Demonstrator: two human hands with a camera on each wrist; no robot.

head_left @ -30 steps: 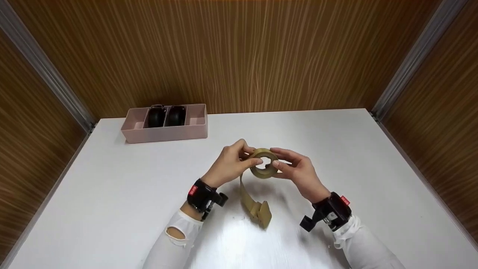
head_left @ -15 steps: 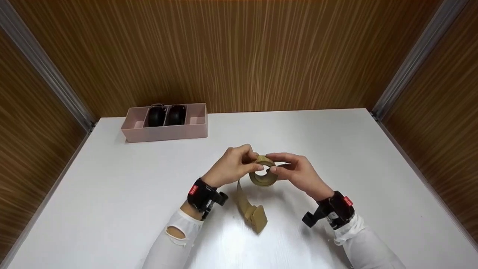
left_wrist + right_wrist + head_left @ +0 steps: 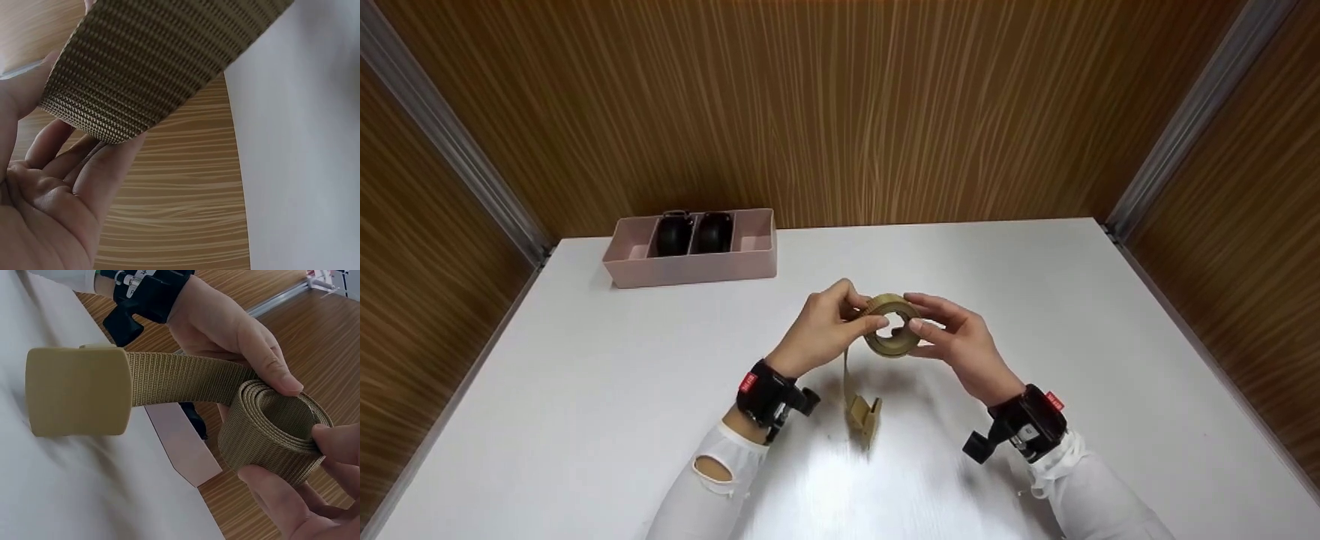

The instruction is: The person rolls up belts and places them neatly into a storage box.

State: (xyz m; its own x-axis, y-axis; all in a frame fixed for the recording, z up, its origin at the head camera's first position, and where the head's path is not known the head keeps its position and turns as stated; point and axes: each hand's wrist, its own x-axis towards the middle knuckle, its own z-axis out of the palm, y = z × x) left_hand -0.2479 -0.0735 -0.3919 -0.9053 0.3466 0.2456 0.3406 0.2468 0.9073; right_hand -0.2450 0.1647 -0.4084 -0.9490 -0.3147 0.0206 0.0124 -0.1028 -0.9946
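A tan webbing belt point(image 3: 261, 450) is wound into a coil, held above the white table between both hands. My left hand point(image 3: 825, 326) pinches the coil's left side, thumb at the inner opening and fingers outside. On the other side my right hand point(image 3: 964, 341) grips it, thumb inside the ring, fingers along the outer layer. A short unrolled length runs from under the left hand down to a flat tan buckle point(image 3: 79, 391), which hangs loose. In the left wrist view the ribbed strap point(image 3: 152, 67) crosses above the left palm.
A pink divided box point(image 3: 690, 270) stands at the back left against the wood-grain wall point(image 3: 840, 112). Two black rounded things point(image 3: 694, 234) sit in its middle compartments. Wood-grain side walls point(image 3: 1245, 285) flank the white table point(image 3: 1110, 337).
Both hands dip slightly with the coil, then rise again. The hanging buckle swings left and turns more edge-on, and the loose strap looks shorter in the head view.
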